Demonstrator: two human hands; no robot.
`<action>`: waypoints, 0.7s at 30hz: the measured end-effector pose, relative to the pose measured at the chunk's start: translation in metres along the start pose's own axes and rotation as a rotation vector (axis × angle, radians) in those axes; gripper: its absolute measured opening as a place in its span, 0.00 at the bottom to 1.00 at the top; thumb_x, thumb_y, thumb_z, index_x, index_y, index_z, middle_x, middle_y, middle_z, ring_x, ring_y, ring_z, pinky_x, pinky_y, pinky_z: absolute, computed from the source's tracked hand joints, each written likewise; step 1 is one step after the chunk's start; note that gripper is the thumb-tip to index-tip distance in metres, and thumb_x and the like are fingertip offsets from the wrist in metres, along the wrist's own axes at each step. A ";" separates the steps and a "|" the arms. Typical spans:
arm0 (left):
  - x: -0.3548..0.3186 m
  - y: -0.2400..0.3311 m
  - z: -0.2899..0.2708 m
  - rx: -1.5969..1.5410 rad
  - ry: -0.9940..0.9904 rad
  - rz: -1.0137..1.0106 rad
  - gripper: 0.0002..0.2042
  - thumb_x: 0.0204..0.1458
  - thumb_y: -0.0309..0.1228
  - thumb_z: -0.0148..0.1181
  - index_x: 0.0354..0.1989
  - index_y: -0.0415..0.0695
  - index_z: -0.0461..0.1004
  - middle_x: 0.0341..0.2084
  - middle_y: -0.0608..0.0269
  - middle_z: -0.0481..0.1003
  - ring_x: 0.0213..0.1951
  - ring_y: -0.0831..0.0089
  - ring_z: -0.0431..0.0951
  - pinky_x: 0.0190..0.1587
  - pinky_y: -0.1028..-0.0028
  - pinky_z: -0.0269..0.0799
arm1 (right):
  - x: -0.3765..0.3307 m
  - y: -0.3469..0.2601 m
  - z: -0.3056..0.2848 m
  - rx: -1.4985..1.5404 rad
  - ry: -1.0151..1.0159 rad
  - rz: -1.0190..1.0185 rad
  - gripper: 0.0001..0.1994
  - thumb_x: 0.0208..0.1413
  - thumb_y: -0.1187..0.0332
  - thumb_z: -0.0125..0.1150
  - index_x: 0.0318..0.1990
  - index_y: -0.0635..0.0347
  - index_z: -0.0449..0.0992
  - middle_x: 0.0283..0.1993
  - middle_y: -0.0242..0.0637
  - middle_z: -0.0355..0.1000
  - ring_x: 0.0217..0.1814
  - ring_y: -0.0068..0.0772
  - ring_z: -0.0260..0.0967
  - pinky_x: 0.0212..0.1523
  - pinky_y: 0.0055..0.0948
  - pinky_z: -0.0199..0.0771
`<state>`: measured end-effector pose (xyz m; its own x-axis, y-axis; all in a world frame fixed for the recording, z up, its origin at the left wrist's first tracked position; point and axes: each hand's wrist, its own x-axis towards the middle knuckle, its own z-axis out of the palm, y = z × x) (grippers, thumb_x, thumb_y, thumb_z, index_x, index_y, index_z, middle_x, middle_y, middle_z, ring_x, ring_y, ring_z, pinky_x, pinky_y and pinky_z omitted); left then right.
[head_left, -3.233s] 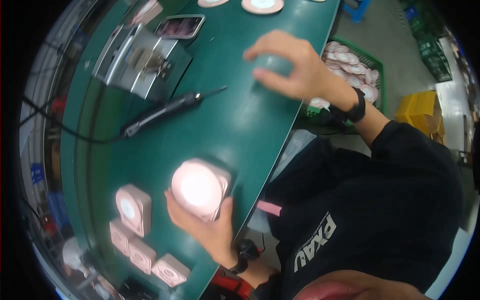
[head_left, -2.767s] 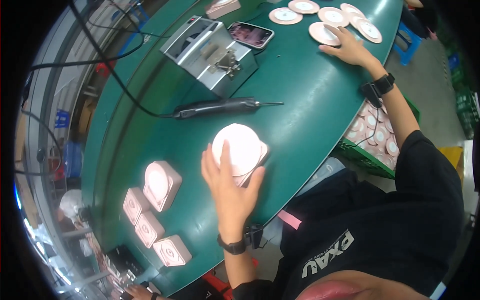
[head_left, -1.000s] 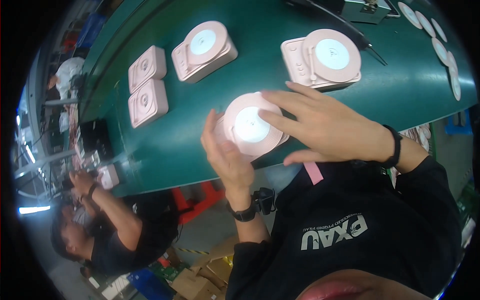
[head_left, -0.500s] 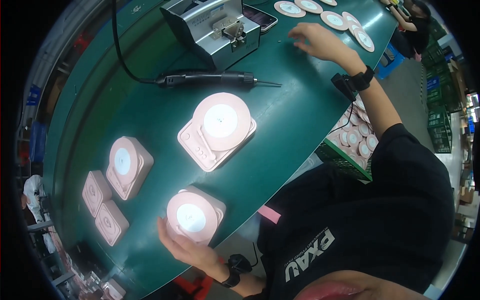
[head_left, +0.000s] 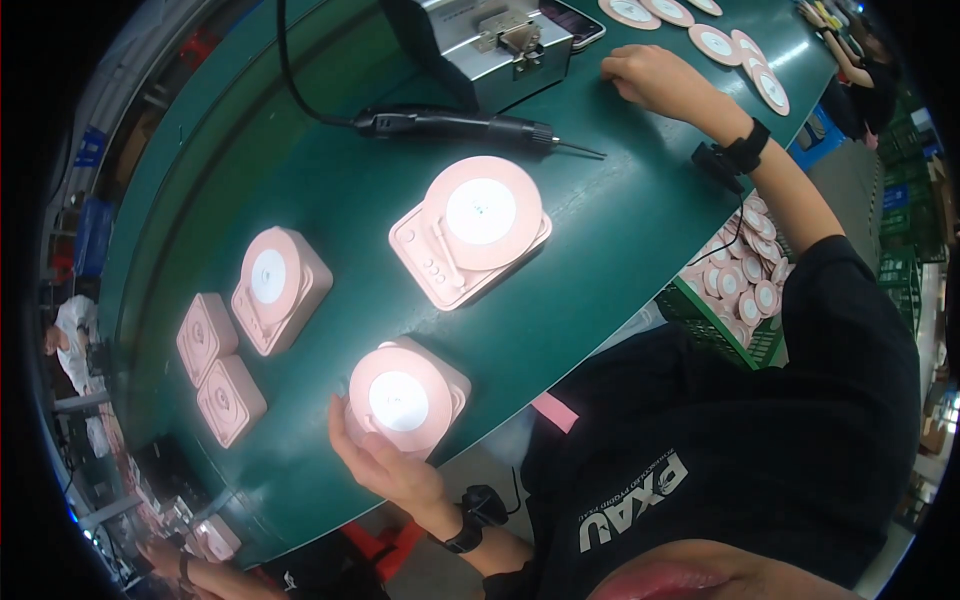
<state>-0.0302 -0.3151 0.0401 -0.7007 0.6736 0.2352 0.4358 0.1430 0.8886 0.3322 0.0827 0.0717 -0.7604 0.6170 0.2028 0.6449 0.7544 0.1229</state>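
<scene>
Nearest to me on the green bench is a pink mini record player (head_left: 398, 402) with a round disc and white centre label. My left hand (head_left: 395, 475) curls round its lower left edge, thumb and fingers against it. Farther off, my right hand (head_left: 665, 82) rests low over the bench beside the silver screw feeder (head_left: 515, 55), its fingertips drawn together; whatever they hold is too small to make out. Between my hands lies a second pink record player (head_left: 483, 212). A black electric screwdriver (head_left: 455, 127) lies beyond it, its bit pointing right.
Left on the bench are a third record player (head_left: 270, 280) and two pink cases without discs (head_left: 228, 402). Loose discs (head_left: 717, 45) and a phone (head_left: 575, 22) lie at the back. A green crate of discs (head_left: 745, 345) stands beside the bench. A co-worker's arm (head_left: 205, 572) shows lower left.
My view has shifted, so the bench appears moved. My right hand's fingers, spread before, are now drawn together near the bench. My left hand stays at the near record player. A co-worker's arm has appeared.
</scene>
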 end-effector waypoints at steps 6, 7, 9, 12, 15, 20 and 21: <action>0.004 0.007 0.006 0.031 -0.020 0.056 0.29 0.71 0.43 0.45 0.68 0.29 0.66 0.62 0.42 0.71 0.63 0.53 0.72 0.68 0.59 0.64 | -0.016 0.015 -0.006 -0.011 0.014 0.037 0.08 0.55 0.78 0.60 0.42 0.64 0.78 0.42 0.46 0.78 0.47 0.52 0.77 0.50 0.45 0.79; 0.005 0.006 0.006 0.022 -0.019 0.052 0.29 0.71 0.43 0.44 0.68 0.29 0.66 0.62 0.42 0.71 0.63 0.53 0.72 0.68 0.59 0.64 | -0.016 0.015 -0.006 -0.021 -0.004 0.047 0.08 0.55 0.78 0.60 0.42 0.64 0.78 0.42 0.45 0.77 0.47 0.52 0.77 0.49 0.45 0.79; 0.005 0.004 0.004 0.001 -0.018 0.046 0.29 0.71 0.44 0.43 0.68 0.29 0.66 0.62 0.42 0.71 0.63 0.53 0.72 0.68 0.60 0.64 | -0.015 0.015 -0.008 -0.041 -0.037 0.071 0.08 0.55 0.78 0.60 0.42 0.64 0.78 0.41 0.45 0.77 0.46 0.52 0.77 0.49 0.45 0.79; 0.004 0.004 0.003 -0.013 -0.021 0.060 0.26 0.70 0.39 0.45 0.68 0.29 0.66 0.62 0.44 0.71 0.62 0.56 0.72 0.67 0.62 0.65 | -0.014 0.009 -0.008 -0.092 0.011 -0.014 0.07 0.55 0.78 0.59 0.41 0.64 0.78 0.40 0.45 0.78 0.46 0.52 0.78 0.48 0.45 0.80; 0.005 0.011 0.003 0.012 -0.028 0.057 0.25 0.67 0.34 0.49 0.68 0.29 0.66 0.62 0.45 0.70 0.63 0.56 0.72 0.67 0.61 0.65 | -0.011 0.005 -0.010 -0.122 0.029 -0.052 0.07 0.54 0.78 0.59 0.40 0.64 0.79 0.38 0.45 0.78 0.46 0.51 0.79 0.47 0.45 0.81; 0.010 0.021 0.018 -0.010 -0.083 0.009 0.27 0.58 0.26 0.56 0.67 0.32 0.68 0.62 0.45 0.70 0.65 0.53 0.70 0.70 0.58 0.61 | -0.029 0.015 -0.020 -0.160 -0.049 0.012 0.05 0.53 0.78 0.60 0.37 0.64 0.78 0.37 0.44 0.77 0.46 0.50 0.79 0.47 0.45 0.80; 0.009 0.014 0.023 -0.048 -0.098 -0.007 0.27 0.56 0.23 0.57 0.67 0.32 0.68 0.62 0.46 0.70 0.65 0.53 0.69 0.71 0.58 0.60 | -0.039 0.021 -0.023 -0.172 -0.080 0.033 0.04 0.53 0.78 0.60 0.37 0.64 0.77 0.37 0.44 0.77 0.46 0.50 0.79 0.47 0.45 0.80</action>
<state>-0.0175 -0.2905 0.0458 -0.6438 0.7408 0.1916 0.4023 0.1148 0.9083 0.3770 0.0696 0.0891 -0.7382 0.6614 0.1326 0.6677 0.6884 0.2833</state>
